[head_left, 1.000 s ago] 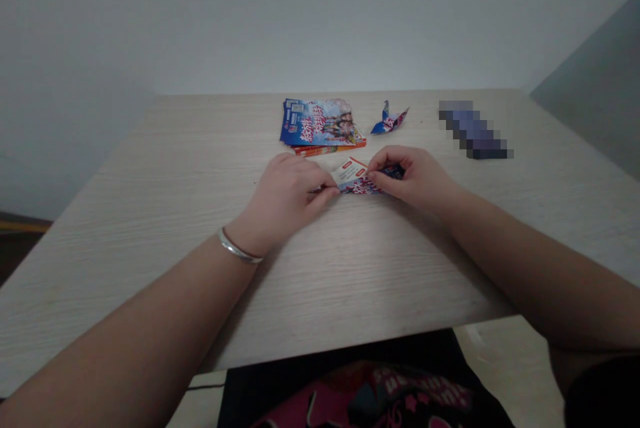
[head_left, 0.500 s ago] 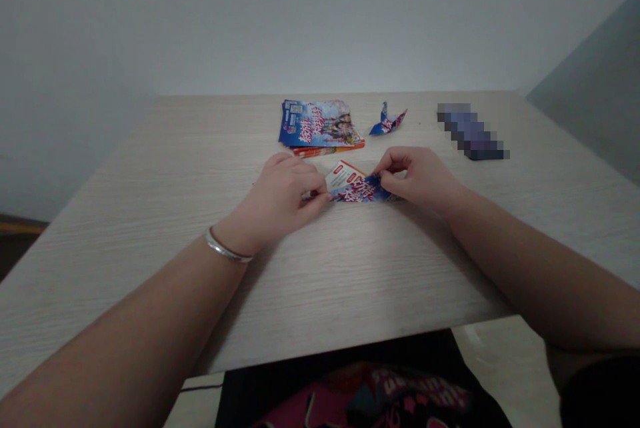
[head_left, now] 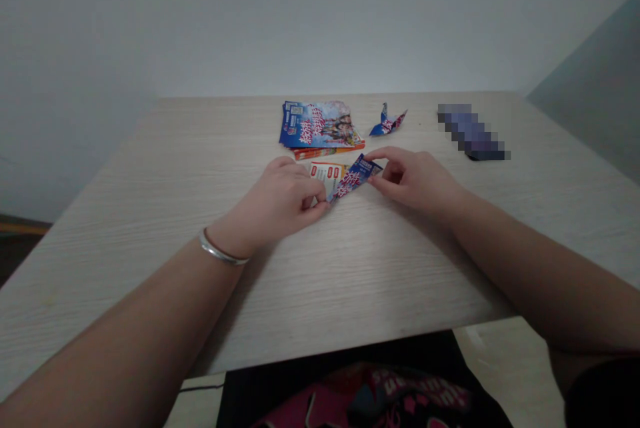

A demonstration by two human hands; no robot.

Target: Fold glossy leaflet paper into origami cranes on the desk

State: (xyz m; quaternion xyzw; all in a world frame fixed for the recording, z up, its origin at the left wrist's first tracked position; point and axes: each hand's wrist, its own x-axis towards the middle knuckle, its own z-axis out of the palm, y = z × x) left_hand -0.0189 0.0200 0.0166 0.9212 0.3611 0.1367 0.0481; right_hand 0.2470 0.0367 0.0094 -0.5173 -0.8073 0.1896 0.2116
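A partly folded flyer (head_left: 351, 178), blue with red-and-white lettering and a white underside, lies between my hands on the table. My left hand (head_left: 287, 195) is closed, its thumb and forefinger pinching the flyer's lower left part; a silver bangle circles that wrist. My right hand (head_left: 410, 178) grips the flyer's upper right edge, thumb below and forefinger on top. Behind my left hand is a stack of the same blue flyers (head_left: 320, 125), with orange edges showing beneath. A folded paper crane (head_left: 387, 123) in blue and red stands to the right of the stack.
A pixelated dark flat object (head_left: 470, 131) lies at the back right of the pale wooden table (head_left: 320, 281). The table meets a plain wall (head_left: 320, 21) at the back. Its front edge runs just above my lap.
The flyer has turned, its right end swinging upward so it slants, and more of its white side shows at the left. My right hand has shifted slightly left; both hands keep hold.
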